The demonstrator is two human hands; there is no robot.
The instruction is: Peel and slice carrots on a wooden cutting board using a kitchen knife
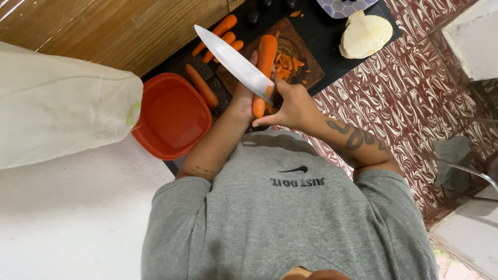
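My left hand grips a long orange carrot and holds it up over a dark wooden cutting board. Wrapped around a large knife's handle, my right hand lays the wide steel blade across the carrot's lower end. The blade points up and to the left. Orange carrot peelings lie scattered on the board.
Several whole carrots lie on the black mat beyond the board, one carrot beside a red square container. A pale cabbage piece sits at the right. A white bag fills the left.
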